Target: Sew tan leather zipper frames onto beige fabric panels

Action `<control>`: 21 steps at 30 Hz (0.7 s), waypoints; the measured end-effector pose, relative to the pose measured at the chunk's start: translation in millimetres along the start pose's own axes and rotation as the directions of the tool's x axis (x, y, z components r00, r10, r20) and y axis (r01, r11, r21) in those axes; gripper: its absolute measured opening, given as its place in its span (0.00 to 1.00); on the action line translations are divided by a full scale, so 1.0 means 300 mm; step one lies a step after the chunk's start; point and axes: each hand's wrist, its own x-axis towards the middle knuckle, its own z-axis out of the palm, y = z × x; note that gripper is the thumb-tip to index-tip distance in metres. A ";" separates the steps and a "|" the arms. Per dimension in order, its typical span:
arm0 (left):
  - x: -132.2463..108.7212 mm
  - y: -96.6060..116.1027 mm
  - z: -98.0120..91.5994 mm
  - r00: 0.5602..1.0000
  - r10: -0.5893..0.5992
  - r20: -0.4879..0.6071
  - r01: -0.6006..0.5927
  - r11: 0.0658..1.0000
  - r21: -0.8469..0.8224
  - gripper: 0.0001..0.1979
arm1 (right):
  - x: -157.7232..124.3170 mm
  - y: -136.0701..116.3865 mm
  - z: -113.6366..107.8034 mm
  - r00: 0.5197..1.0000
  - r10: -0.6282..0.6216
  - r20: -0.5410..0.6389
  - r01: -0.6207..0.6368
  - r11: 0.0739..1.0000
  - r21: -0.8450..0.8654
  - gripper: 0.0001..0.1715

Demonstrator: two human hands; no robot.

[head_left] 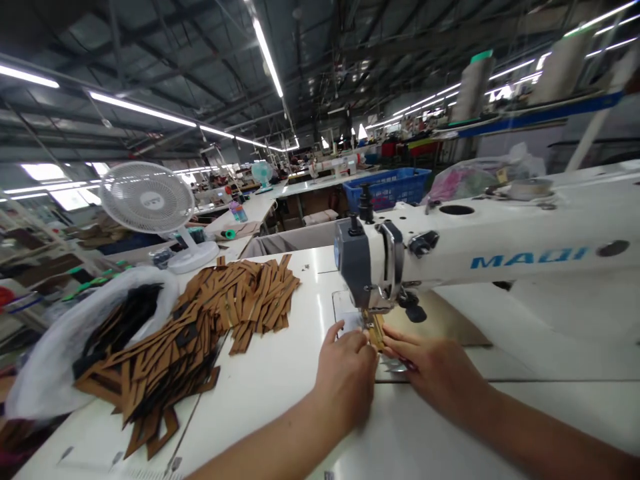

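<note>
A small yellow-brown strip (pixel 377 332) lies under the needle area of a white sewing machine (pixel 525 250). My left hand (pixel 349 373) is at the strip's left side, its fingers curled and pressed against the near end. From the right, my right hand (pixel 436 368) pinches the strip's edge with outstretched fingers close together. Beneath the right fingers shows a shiny metal piece (pixel 394 365), partly covered, its kind unclear. A big heap of brown strips (pixel 250 293), some with black parts, is spread on the white table (pixel 270 387) to the left.
A white plastic bag (pixel 45 363) with dark pieces stands beside the heap. Behind it is a white fan (pixel 147 200). A blue crate (pixel 387 189) is beyond the machine head. A beige sheet (pixel 437 317) lies under the machine arm. Thread cones (pixel 474 87) stand at upper right.
</note>
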 end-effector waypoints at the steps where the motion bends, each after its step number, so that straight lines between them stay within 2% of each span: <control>1: 0.006 -0.006 0.001 1.000 0.012 0.006 -0.012 1.000 -0.001 0.07 | 0.004 0.011 0.007 1.000 -0.009 0.002 0.009 1.000 0.006 0.21; 10: 0.038 -0.042 0.016 1.000 -0.011 0.024 0.012 0.999 -0.047 0.10 | 0.025 0.077 0.091 0.998 0.040 -0.048 -0.037 0.998 0.060 0.19; 21: 0.054 -0.066 0.012 0.999 0.028 0.015 -0.027 0.996 -0.085 0.09 | 0.057 0.067 0.039 1.000 0.021 0.017 -0.022 1.000 0.017 0.18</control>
